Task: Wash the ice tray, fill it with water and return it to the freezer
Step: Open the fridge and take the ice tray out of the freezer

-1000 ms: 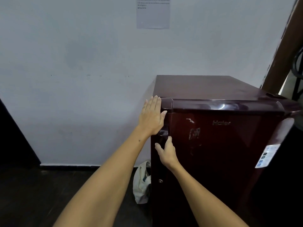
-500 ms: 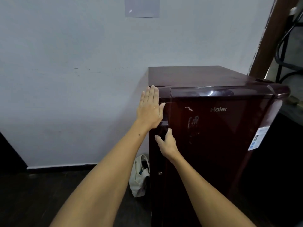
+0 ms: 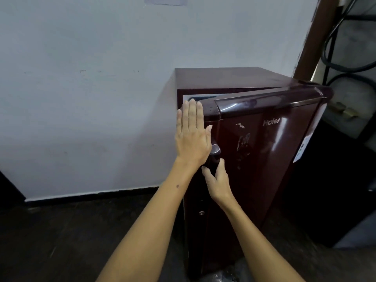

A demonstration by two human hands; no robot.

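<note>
Pale wall, dark floor behind small maroon fridge. Door, shut a second ago, is now cracked open at its left edge. Left hand is laid flat, fingers spread, against that edge; right hand is curled around the handle. Ice tray is not seen, presumably inside; retrieval is now possible.

The fridge under both hands is glossy dark maroon, its door handle the same shade. Silver lettering and pale scuffs mark the door right of the grip. Left of it the wall is flat white; below, the floor is dark brown.
</note>
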